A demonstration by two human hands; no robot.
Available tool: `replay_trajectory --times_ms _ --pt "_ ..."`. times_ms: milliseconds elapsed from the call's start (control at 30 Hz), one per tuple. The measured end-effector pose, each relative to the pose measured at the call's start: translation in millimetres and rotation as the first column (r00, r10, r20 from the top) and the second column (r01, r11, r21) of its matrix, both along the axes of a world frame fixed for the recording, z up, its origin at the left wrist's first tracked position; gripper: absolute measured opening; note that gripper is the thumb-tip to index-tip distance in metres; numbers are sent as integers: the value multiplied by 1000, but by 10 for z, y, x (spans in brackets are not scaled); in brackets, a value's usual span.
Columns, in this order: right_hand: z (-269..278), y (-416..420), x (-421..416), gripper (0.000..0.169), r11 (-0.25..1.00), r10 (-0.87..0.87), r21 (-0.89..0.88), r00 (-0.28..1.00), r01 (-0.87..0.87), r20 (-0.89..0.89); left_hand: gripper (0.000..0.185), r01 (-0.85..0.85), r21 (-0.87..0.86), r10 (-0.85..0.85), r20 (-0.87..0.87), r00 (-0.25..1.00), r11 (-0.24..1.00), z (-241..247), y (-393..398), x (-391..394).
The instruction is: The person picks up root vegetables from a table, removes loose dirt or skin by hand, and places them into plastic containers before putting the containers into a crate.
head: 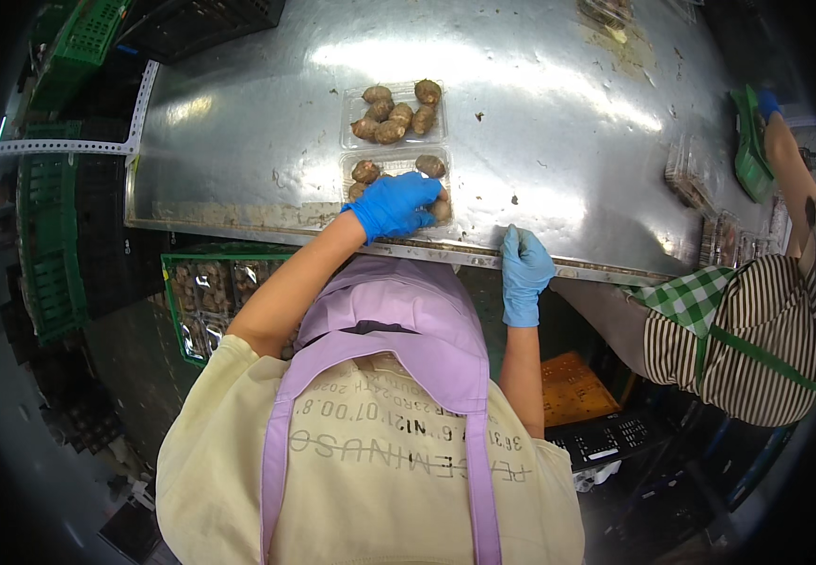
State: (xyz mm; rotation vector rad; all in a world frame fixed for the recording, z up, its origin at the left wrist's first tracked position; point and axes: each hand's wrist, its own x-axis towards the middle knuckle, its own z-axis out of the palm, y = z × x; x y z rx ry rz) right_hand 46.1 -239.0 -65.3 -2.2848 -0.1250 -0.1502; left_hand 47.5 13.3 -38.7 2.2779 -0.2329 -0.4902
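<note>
My left hand (395,205), in a dark blue glove, reaches over the nearer clear plastic tray (395,164), which holds brown taro-like tubers (365,171). It covers part of the tray, and its fingertips are beside a tuber; whether it grips one is hidden. Directly behind stands a second clear tray (351,147) with several similar tubers (401,114). My right hand (525,272), in a light blue glove, rests at the metal table's front edge, right of the trays. Its fingers are curled, and whether something is between them does not show.
Packed clear containers (690,176) stand on the right of the metal table (238,127). A co-worker in a striped top (768,339) is at the right beside a green tray (752,145). Below the table's left edge is a green crate (171,311) of packed tubers; crates stand at the left.
</note>
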Motion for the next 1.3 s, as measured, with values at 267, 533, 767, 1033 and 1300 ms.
replay_trajectory --times_ms 267,533,767,1033,1300 --pt "56 -493 -85 24 650 544 756 743 -79 -390 52 -540 -822 76 -536 841 182 303 31 -272" --pt "430 -423 -414 38 780 587 587 580 -218 -565 44 -685 -727 85 -686 722 -48 297 -196 -474" --pt "622 246 -252 36 705 439 669 885 -233 -155 47 -623 -775 -103 -632 768 108 158 -329 -530" --pt "426 369 -204 13 500 534 864 761 69 -369 42 -592 -702 -13 -649 761 396 180 -337 -623" --pt "-56 160 -25 12 925 90 378 984 -26 -151 31 -505 -676 346 -369 863 537 443 88 -150"
